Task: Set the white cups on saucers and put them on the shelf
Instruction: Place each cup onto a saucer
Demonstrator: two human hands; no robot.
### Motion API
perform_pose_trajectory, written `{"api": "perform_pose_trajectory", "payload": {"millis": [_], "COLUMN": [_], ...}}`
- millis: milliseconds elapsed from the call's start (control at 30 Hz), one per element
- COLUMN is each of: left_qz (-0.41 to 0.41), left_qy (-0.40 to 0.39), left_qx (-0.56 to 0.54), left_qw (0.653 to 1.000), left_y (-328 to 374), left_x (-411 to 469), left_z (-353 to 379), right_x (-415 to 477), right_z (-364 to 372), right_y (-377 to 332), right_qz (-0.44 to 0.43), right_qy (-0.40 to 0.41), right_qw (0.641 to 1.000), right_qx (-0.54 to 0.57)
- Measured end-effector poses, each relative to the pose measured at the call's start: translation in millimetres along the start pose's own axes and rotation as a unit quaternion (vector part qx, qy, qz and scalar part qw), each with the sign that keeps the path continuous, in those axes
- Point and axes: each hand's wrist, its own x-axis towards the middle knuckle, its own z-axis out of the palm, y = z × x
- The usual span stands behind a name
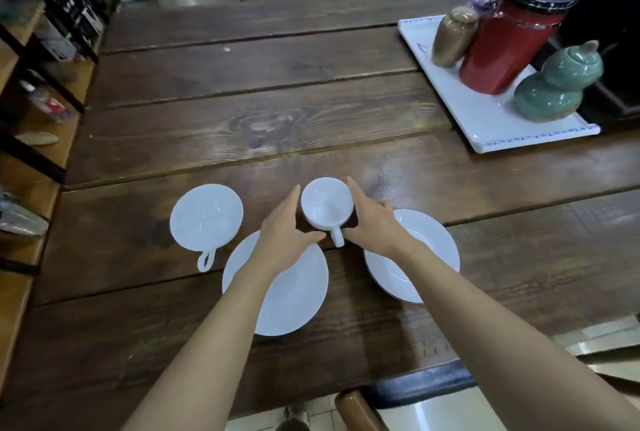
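Observation:
Two white cups stand on the dark wooden table. The smaller cup is in the middle, its handle pointing toward me. My left hand and my right hand flank it with fingers spread, close to its sides; whether they touch it is unclear. A wider cup stands to the left, handle toward me. One plain white saucer lies under my left wrist. A second saucer with a dark rim lies under my right forearm. Both saucers are bare.
A wooden shelf unit with black metal frame runs along the left, holding small items. At the right back a white tray carries a red jar, a brown jar and a green gourd-shaped pot. A chair back sits at the table's near edge.

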Motion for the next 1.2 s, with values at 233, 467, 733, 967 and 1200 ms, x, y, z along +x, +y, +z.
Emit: {"api": "perform_pose_trajectory", "payload": {"millis": [233,467,733,967,1200], "left_qz": [0.041,0.067,0.066,0.037,0.033], "left_qy": [0.004,0.010,-0.038,-0.075,-0.069], "left_qx": [-0.087,-0.111,-0.088,-0.077,-0.079], "left_qw": [0.995,0.992,0.993,0.994,0.994], "left_y": [7,43,76,78,74], "left_x": [9,-1,-21,-36,-47], "left_z": [3,-2,45,86,98], "right_x": [1,-18,-73,-107,-112], "right_z": [2,-27,-52,-51,-45], "right_y": [-1,-7,27,54,64], "right_qz": [-0.018,-0.001,0.033,0.066,0.063], "right_qy": [0.050,0.105,0.111,0.096,0.068], "right_qw": [0.998,0.991,0.989,0.990,0.992], "right_qx": [0.037,0.087,0.092,0.078,0.083]}}
